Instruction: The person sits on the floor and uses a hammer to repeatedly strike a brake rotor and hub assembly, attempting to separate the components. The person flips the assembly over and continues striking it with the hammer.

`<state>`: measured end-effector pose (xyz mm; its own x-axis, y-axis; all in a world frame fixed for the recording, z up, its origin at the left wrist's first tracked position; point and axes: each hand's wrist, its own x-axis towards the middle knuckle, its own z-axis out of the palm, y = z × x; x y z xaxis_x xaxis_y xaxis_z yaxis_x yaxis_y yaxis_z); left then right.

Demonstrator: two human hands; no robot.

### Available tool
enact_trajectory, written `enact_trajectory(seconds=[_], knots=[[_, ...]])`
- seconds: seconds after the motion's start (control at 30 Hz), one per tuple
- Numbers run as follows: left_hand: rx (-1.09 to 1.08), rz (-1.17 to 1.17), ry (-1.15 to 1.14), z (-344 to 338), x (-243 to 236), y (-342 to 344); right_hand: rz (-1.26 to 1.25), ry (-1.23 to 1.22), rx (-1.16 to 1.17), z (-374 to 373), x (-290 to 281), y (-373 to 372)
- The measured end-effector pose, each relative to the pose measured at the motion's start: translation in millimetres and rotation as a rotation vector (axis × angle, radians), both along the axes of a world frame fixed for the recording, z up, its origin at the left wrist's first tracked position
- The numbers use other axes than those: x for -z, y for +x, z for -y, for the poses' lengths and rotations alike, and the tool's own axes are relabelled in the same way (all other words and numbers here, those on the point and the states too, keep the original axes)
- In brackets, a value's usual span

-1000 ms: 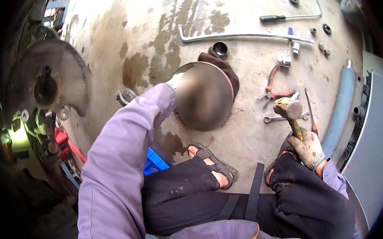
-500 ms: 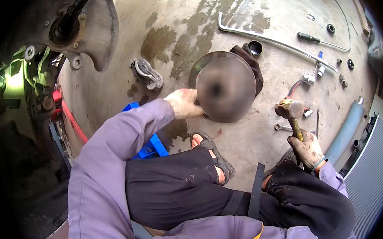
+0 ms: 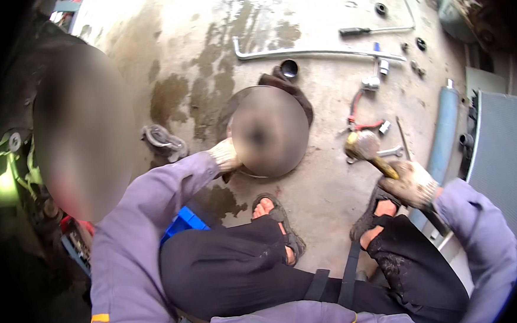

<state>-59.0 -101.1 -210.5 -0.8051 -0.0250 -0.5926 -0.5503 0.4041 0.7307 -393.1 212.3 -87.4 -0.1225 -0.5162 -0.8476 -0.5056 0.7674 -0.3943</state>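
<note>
My gloved left hand (image 3: 226, 156) is at the left edge of a round metal disc like a brake disc (image 3: 278, 151). The disc's face is blurred, with a dark centre, and the fingertips are hidden behind its rim. My right hand (image 3: 412, 184), in a stained glove, is wrapped round the yellowish handle of a hammer (image 3: 364, 145). The hammer's head is held over the floor tools, apart from the disc. A dark cloth (image 3: 294, 94) lies behind the disc, beside a black round cup (image 3: 289, 69).
Beyond the disc lies a long bent bar (image 3: 323, 50). Red-handled pliers (image 3: 353, 109), a wrench (image 3: 393, 151) and several sockets lie to the right. A blue-grey cylinder (image 3: 444, 129) and finned panel (image 3: 500, 152) stand farther right. A blue bin (image 3: 184, 222) is by my left knee.
The view has swung, shifting the floor things leftward in the picture. My right hand has turned the hammer so its handle slants more. My left hand stays at the disc's edge.
</note>
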Motion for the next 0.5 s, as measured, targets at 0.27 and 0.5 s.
enact_trajectory(seconds=[0.27,0.5], knots=[[-0.579,0.643,0.404,-38,-88,-62,0.178,-0.001,0.529,41,69,70],[-0.765,0.839,0.502,-37,-127,-64,0.107,-0.386,0.804,65,-5,41]])
